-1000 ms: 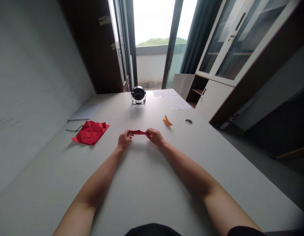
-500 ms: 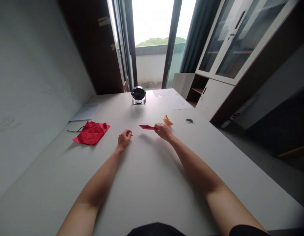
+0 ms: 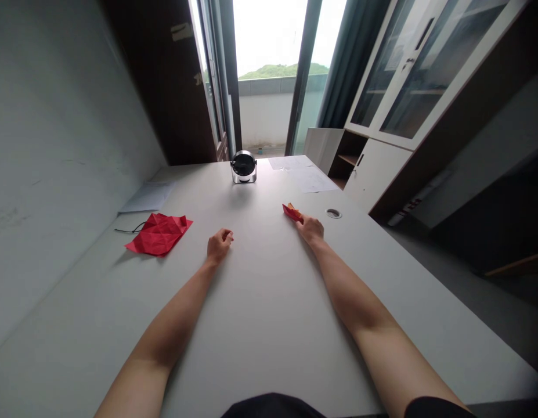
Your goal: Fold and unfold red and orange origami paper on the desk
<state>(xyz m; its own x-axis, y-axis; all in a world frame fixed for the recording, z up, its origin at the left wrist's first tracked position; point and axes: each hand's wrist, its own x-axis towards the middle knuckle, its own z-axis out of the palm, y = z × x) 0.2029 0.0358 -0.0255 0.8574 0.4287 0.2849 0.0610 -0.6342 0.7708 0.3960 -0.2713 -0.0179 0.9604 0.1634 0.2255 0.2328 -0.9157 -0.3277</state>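
My right hand (image 3: 311,228) is stretched out to the right on the white table (image 3: 260,325), its fingers pinched on a small folded red paper piece (image 3: 290,212). That piece lies against a small orange folded paper (image 3: 295,208), which is mostly hidden behind it. My left hand (image 3: 219,244) rests on the table near the middle, fingers curled in a loose fist with nothing in it. A larger creased red paper sheet (image 3: 158,233) lies on the table to the left of my left hand.
A small round black and silver fan (image 3: 244,167) stands at the far middle of the table. White paper sheets (image 3: 306,177) lie at the far right and another sheet (image 3: 147,197) at the far left. A round cable hole (image 3: 334,213) sits right of my right hand. A black cord (image 3: 127,230) lies by the red sheet.
My left hand let go of the folded red piece and stayed in place. My right hand carried the piece rightward and set it against the orange paper.
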